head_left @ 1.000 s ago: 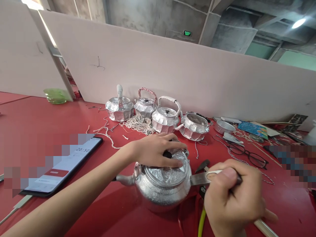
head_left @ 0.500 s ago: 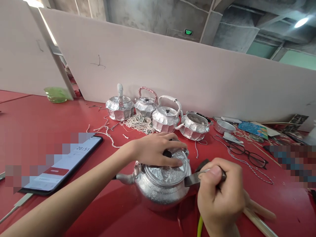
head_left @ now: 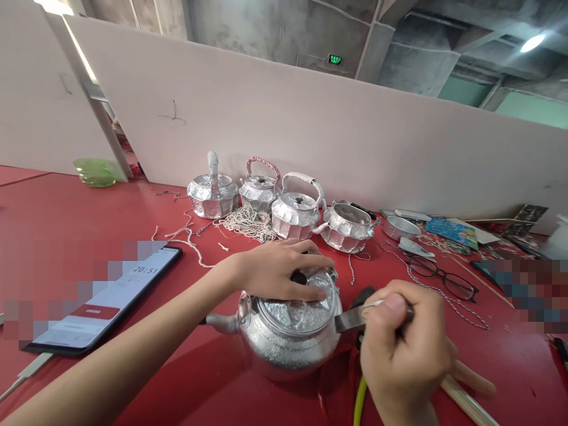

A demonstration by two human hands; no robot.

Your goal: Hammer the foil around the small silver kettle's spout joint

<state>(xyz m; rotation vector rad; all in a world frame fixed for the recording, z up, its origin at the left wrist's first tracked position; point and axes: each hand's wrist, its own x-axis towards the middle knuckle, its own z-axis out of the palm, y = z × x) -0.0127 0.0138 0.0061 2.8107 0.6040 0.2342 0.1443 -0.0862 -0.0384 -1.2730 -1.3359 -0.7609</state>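
Note:
A round hammered silver kettle (head_left: 288,346) stands in front of me on the red table, its spout (head_left: 222,323) pointing left. My left hand (head_left: 277,269) lies across the lid (head_left: 295,316), fingers stretched out, with the dark knob (head_left: 299,277) showing between thumb and forefinger. On the right, my closed right hand (head_left: 406,349) grips a flat metal blade (head_left: 349,321), thumb on top. The blade's tip is at the kettle's right shoulder, near the lid's edge; whether it touches cannot be told. Its handle is mostly hidden in the fist.
Several faceted silver kettles (head_left: 296,216) line the back of the red table (head_left: 177,378), near tangled cord (head_left: 251,223). A phone (head_left: 110,302) lies at left. To the right are glasses (head_left: 441,278), a small metal bowl (head_left: 400,226) and a wooden rod (head_left: 465,402). A white partition (head_left: 266,112) stands behind.
My right hand and the blade have shifted slightly right, so the blade's tip sits a little farther from the lid. My left hand stays on the lid. The whole view has moved slightly.

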